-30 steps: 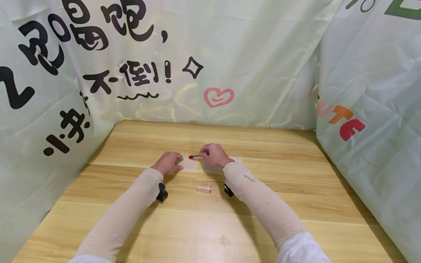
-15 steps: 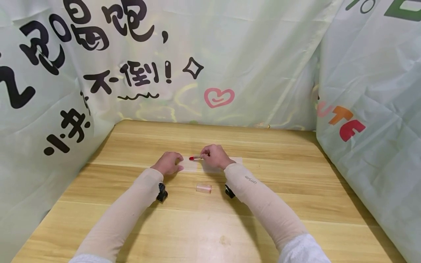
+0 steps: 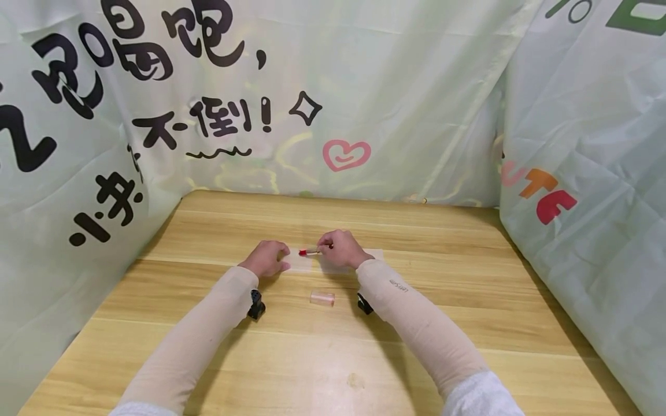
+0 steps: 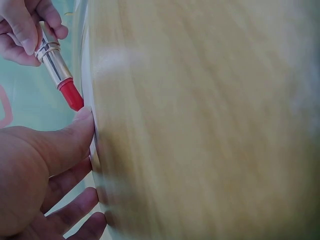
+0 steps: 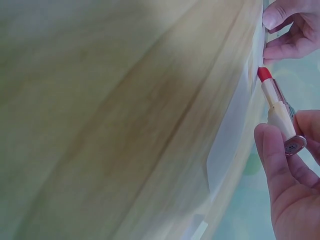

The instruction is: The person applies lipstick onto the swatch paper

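My right hand [image 3: 341, 247] pinches an uncapped lipstick [image 3: 310, 252] by its base, its red tip pointing left. Under the tip lies a pale strip of paper [image 3: 300, 263], partly covered by both hands. In the left wrist view, the red end of the lipstick [image 4: 56, 65] appears right by my left thumb. The fingertips of my left hand [image 3: 265, 258] rest at the left end of the paper, thumb and fingers spread apart. From the right wrist view, the lipstick [image 5: 276, 99] slants down to the paper [image 5: 227, 137].
A clear pinkish lipstick cap [image 3: 322, 298] lies on its side on the wooden table [image 3: 291, 358], nearer to me than the paper. Printed cloth hangings [image 3: 406, 104] enclose the table's back and sides.
The red tip and my right hand have slid slightly toward me over the paper. My left hand and the cap stay in place.
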### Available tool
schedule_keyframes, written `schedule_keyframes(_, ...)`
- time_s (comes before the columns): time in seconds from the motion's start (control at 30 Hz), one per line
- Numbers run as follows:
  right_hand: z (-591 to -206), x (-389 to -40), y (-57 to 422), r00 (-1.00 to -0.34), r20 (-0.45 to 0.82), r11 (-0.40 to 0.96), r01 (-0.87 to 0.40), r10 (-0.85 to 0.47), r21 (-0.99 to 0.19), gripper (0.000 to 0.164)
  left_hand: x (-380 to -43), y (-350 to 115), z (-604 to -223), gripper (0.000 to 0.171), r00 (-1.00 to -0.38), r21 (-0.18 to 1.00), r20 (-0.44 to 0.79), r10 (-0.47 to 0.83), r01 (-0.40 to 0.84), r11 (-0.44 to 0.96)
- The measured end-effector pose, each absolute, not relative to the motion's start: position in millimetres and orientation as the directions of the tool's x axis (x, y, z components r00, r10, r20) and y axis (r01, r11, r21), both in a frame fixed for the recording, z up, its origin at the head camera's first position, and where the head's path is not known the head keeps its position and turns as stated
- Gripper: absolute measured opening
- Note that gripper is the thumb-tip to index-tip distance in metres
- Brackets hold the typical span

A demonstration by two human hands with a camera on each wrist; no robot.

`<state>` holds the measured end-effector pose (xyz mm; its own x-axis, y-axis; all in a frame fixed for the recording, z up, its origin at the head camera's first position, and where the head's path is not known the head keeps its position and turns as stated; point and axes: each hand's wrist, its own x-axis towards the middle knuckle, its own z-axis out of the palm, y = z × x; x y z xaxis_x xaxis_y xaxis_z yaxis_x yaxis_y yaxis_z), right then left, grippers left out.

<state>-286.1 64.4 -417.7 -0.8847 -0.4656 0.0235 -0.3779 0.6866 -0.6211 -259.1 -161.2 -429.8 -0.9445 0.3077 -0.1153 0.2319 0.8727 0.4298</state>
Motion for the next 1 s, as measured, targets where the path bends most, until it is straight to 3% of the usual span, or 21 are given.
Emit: schedule_keyframes(1.0,-410.5,-277.3,65.7,-0.865,0.01,0.692,-0.407,-0.501,-0.596,0.014,-258.9,-160.7,-429.9,0.034,-0.945,0.43,-0.118,0.304,0.227,0.874)
